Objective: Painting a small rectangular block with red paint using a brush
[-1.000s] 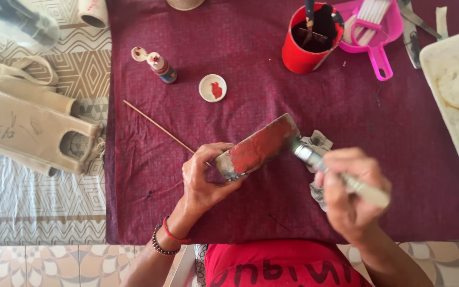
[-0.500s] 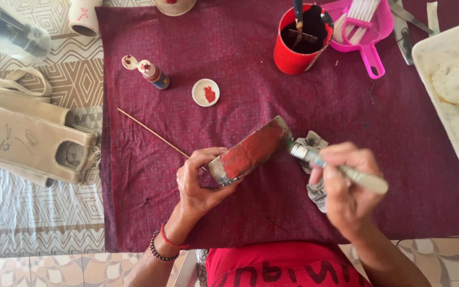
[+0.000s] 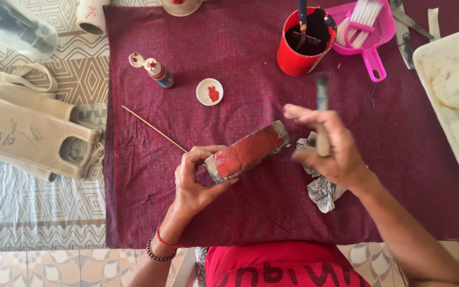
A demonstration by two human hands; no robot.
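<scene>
Maroon cloth (image 3: 240,212): covers the middle of the desk, with a patterned sheet showing beyond its left edge.
Far left: a beige canvas bag (image 3: 27,133) lies flat on the patterned sheet, off the cloth.
Upper left of cloth: a small paint bottle (image 3: 159,73) lies on its side with its cap flipped open; just to its right sits a white lid (image 3: 209,91) holding a dab of red paint.
Thin wooden stick (image 3: 154,128): lies slanted on the cloth, its lower end near the left hand.
Left hand (image 3: 195,180): fingers curled around the near end of a long grey block (image 3: 248,151), gripping it firmly and tilting its red-coated face upward, above the cloth at centre.
Right hand (image 3: 328,151): closed around the handle of a paintbrush (image 3: 322,114), bristles pointing away from the person; hand and brush are blurred, lifted off the block and just to its right.
Under the right hand: a crumpled grey rag (image 3: 320,183) on the cloth.
Upper right: a red cup (image 3: 301,45) of dark liquid with a tool standing in it, a pink scoop (image 3: 367,32), then a white tray (image 3: 452,95) at the edge.
Step in hand: coating the block red; most of the top face looks covered.
Next move, as a judgement: the brush likely needs fresh paint from the lid, while the left hand holds the block steady.
</scene>
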